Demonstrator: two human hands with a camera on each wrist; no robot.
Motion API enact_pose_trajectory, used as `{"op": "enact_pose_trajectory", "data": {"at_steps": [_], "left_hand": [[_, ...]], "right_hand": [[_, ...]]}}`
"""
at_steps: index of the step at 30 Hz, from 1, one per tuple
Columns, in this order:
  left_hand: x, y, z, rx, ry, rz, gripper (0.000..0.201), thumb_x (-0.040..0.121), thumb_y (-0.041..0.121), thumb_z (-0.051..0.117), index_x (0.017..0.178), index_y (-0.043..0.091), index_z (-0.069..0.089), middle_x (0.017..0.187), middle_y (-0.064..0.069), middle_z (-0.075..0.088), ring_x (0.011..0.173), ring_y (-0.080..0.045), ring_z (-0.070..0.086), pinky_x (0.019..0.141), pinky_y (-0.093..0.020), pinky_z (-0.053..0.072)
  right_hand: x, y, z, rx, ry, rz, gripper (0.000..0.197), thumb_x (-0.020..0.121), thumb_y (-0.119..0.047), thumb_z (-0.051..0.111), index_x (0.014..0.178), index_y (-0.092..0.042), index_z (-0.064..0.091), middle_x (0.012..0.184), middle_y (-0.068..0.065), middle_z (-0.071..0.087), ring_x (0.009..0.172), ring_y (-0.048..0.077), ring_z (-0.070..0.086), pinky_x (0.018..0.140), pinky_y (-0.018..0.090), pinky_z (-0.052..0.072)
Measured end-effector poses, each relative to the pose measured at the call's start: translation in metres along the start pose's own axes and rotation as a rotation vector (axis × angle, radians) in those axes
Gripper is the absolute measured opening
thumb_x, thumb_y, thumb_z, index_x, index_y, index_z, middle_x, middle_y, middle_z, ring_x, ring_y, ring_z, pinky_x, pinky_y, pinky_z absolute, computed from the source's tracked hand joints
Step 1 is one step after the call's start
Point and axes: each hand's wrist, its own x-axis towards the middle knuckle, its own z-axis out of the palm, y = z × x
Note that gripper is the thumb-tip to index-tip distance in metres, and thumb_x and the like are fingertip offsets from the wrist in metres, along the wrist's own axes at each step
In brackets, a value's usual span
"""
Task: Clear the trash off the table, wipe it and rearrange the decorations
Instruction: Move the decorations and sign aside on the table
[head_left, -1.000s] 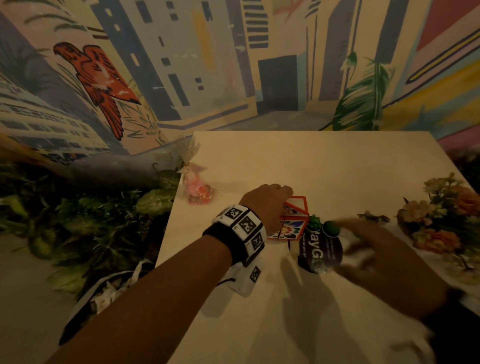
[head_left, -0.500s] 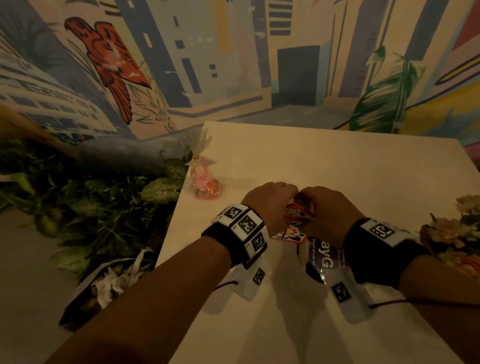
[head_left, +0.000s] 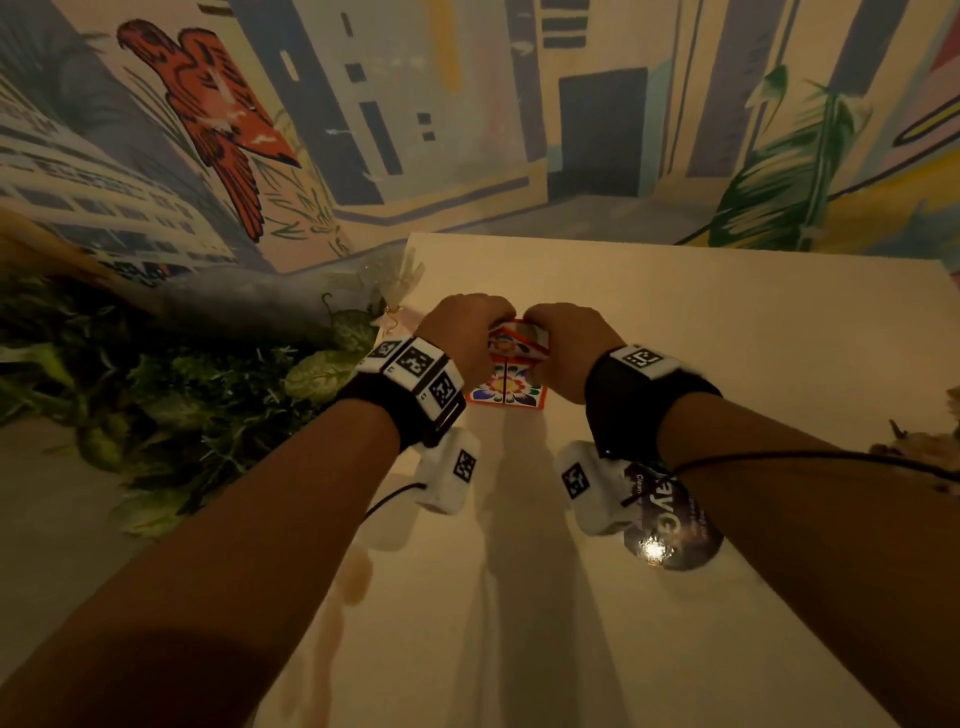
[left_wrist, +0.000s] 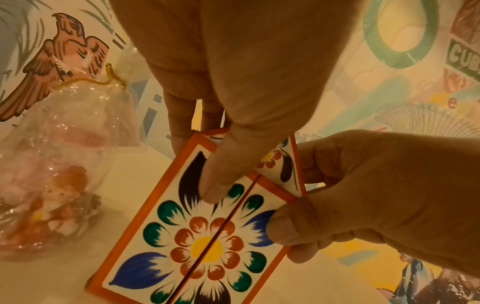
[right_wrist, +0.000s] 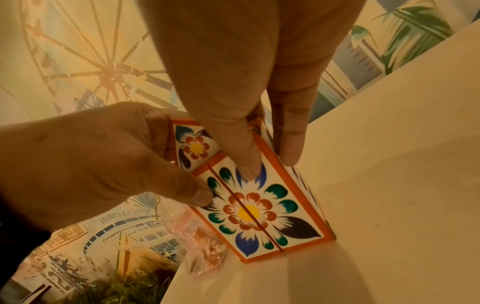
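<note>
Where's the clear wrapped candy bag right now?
In the left wrist view, the clear wrapped bag sits on the table near its left edge, just left of the painted flower box both hands hold.

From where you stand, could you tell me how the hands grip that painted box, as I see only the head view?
Observer: The left hand pinches the painted box, thumb on its flowered face left of the centre seam.
Operator: And the right hand?
Observer: The right hand pinches it too, thumb right of the seam.
Operator: Does the cellophane bag touch it?
Observer: No, the left wrist view shows bare table between the cellophane bag and the box.
</note>
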Motion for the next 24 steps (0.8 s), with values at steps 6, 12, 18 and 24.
{"op": "enact_pose_trajectory", "data": {"at_steps": [6, 12, 18, 24], "left_hand": [[0.003, -0.009, -0.002, -0.012, 0.004, -0.036, 0.054, 0.075, 0.009, 0.072, 0.126, 0.016, 0.056, 0.123, -0.007, 0.061, 0.113, -0.025, 0.056, 0.098, -0.034, 0.044], [0.002, -0.009, -0.001, -0.023, 0.004, -0.055, 0.058, 0.076, 0.006, 0.070, 0.130, 0.016, 0.052, 0.128, -0.007, 0.059, 0.117, -0.024, 0.054, 0.100, -0.033, 0.042], [-0.012, 0.003, -0.009, -0.004, 0.093, -0.021, 0.074, 0.072, 0.007, 0.071, 0.138, 0.019, 0.041, 0.146, -0.004, 0.039, 0.135, -0.021, 0.034, 0.111, -0.030, 0.028], [-0.052, 0.060, -0.005, -0.112, 0.431, 0.306, 0.033, 0.069, 0.013, 0.062, 0.102, 0.009, 0.064, 0.101, -0.009, 0.065, 0.094, -0.027, 0.058, 0.087, -0.035, 0.044]], "right_hand": [[0.007, -0.006, 0.001, 0.007, 0.010, -0.002, 0.030, 0.083, -0.023, 0.066, 0.109, -0.010, 0.056, 0.111, 0.013, 0.061, 0.103, 0.030, 0.056, 0.085, 0.033, 0.043], [0.003, -0.005, 0.000, -0.015, -0.004, 0.029, 0.049, 0.084, -0.029, 0.065, 0.126, -0.011, 0.049, 0.127, 0.013, 0.054, 0.118, 0.029, 0.051, 0.096, 0.034, 0.039], [-0.044, 0.036, -0.022, 0.087, 0.007, 0.113, 0.066, 0.082, -0.030, 0.069, 0.140, -0.024, 0.038, 0.147, 0.002, 0.038, 0.125, 0.023, 0.047, 0.107, 0.035, 0.037], [-0.136, 0.092, -0.004, 0.137, 0.024, 0.179, 0.021, 0.087, -0.021, 0.064, 0.107, -0.018, 0.061, 0.116, 0.001, 0.060, 0.090, 0.016, 0.054, 0.092, 0.029, 0.045]]}}
